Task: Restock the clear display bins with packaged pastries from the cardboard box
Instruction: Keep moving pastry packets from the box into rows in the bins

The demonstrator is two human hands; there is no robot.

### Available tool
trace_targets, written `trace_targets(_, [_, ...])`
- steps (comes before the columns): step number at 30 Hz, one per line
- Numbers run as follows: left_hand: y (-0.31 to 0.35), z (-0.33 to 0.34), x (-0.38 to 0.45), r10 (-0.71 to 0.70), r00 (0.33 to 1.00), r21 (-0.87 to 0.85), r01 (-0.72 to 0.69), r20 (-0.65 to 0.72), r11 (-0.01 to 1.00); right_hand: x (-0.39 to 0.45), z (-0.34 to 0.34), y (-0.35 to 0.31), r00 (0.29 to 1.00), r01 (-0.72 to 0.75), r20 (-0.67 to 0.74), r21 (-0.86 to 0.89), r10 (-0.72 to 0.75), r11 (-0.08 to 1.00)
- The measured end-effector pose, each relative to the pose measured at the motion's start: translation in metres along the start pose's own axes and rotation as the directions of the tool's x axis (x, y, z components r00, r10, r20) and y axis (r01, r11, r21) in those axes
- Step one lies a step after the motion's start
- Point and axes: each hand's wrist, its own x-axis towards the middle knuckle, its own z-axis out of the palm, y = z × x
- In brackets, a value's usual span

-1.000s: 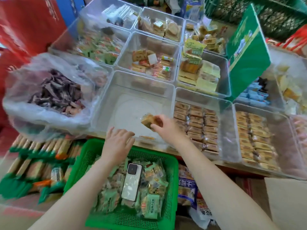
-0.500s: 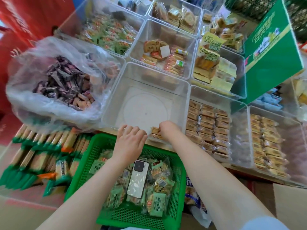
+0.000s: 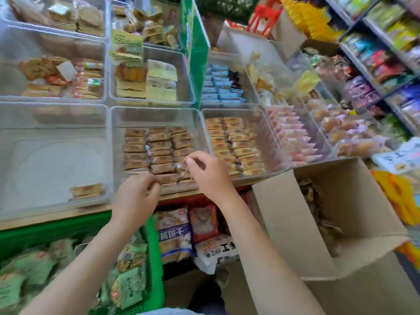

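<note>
Step now: I am tidying the front row of brown pastry packs [image 3: 159, 153] in the middle clear bin [image 3: 156, 117].
Left hand: my left hand [image 3: 136, 198] sits at the near wall of that bin, fingers curled and pressed together at a wrapper edge; I cannot tell if it truly pinches it.
Right hand: my right hand [image 3: 206, 171] pinches the crinkly end of a pack in the front row.
Box: the cardboard box [image 3: 295, 223] stands open, low on my right, with more brown packs [image 3: 318, 212] inside.
Near-empty bin: the clear bin on the left [image 3: 54, 114] holds one lone pack [image 3: 87, 190] in its near right corner.
Next move: I think I should let go, reach right into the box, and bring packs to that near-empty bin.
Count: two hands, one box, three neat columns in the middle bin, one pack in the left bin.
Also here: a green basket [image 3: 154, 258] of green packs sits below the table edge [image 3: 56, 214].
</note>
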Motion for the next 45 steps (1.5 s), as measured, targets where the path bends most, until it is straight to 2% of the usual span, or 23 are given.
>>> trace_targets(2, [0.057,0.045,0.008,0.034,0.984,-0.051,-0.025,0.173,0.998,-0.009,-0.056,0.051,0.986,-0.081,-0.146,0.018,0.083,0.997])
trace_targets(4, [0.111,0.095,0.014,0.072,0.958,-0.092,-0.048,0.279,0.995,-0.016,-0.111,0.106,0.952,-0.159,-0.257,0.048,0.166,0.986])
trace_targets(6, [0.162,0.143,0.019,0.096,0.946,-0.121,-0.061,0.309,0.991,-0.021,-0.16,0.164,0.914,-0.222,-0.328,0.084,0.238,0.971])
trace_targets(9, [0.231,0.213,0.025,0.09,0.958,-0.134,-0.055,0.272,0.99,-0.025,-0.216,0.251,0.863,-0.31,-0.372,0.147,0.343,0.939])
trace_targets(11, [0.267,0.254,0.03,0.131,0.968,-0.031,-0.127,0.212,0.991,-0.029,-0.238,0.308,0.822,-0.436,-0.306,0.204,0.48,0.877])
trace_targets(14, [0.308,0.293,0.042,0.291,0.95,0.178,-0.308,0.116,0.935,-0.03,-0.252,0.381,0.713,-0.645,-0.185,0.204,0.676,0.736])
trace_targets(17, [0.337,0.332,0.061,0.316,0.931,0.393,-0.365,0.186,0.844,-0.022,-0.25,0.444,0.599,-0.783,-0.004,0.206,0.801,0.587])
trace_targets(21, [0.339,0.357,0.075,0.251,0.934,0.569,-0.355,0.256,0.742,-0.009,-0.23,0.488,0.599,-0.789,0.186,0.303,0.779,0.535])
trace_targets(26, [0.331,0.362,0.079,0.271,0.928,0.598,-0.372,0.255,0.71,0.015,-0.207,0.509,0.58,-0.813,0.261,0.236,0.772,0.532])
trace_targets(31, [0.331,0.362,0.08,0.276,0.931,0.586,-0.366,0.24,0.723,0.029,-0.19,0.519,0.553,-0.825,0.22,0.276,0.804,0.492])
trace_targets(32, [0.331,0.362,0.08,0.281,0.929,0.586,-0.369,0.24,0.721,0.032,-0.188,0.52,0.546,-0.825,0.22,0.31,0.808,0.473])
trace_targets(35, [0.329,0.36,0.08,0.285,0.926,0.569,-0.377,0.248,0.731,0.034,-0.199,0.505,0.491,-0.823,0.317,0.474,0.812,0.312])
trace_targets(37, [0.332,0.358,0.081,0.262,0.929,0.534,-0.366,0.264,0.762,0.028,-0.217,0.488,0.502,-0.804,0.435,0.552,0.747,0.219])
trace_targets(40, [0.341,0.347,0.081,0.205,0.93,0.396,-0.32,0.304,0.861,0.01,-0.247,0.457,0.611,-0.733,0.566,0.669,0.554,0.125])
trace_targets(42, [0.344,0.332,0.078,0.157,0.941,0.157,-0.211,0.301,0.965,-0.004,-0.266,0.431,0.729,-0.649,0.522,0.732,0.443,0.207])
trace_targets(43, [0.346,0.321,0.074,0.128,0.952,-0.003,-0.132,0.279,0.991,-0.011,-0.273,0.415,0.792,-0.591,0.474,0.753,0.384,0.289])
trace_targets(45, [0.342,0.3,0.065,0.067,0.973,-0.302,0.003,0.221,0.953,-0.025,-0.285,0.375,0.881,-0.47,0.369,0.757,0.296,0.454])
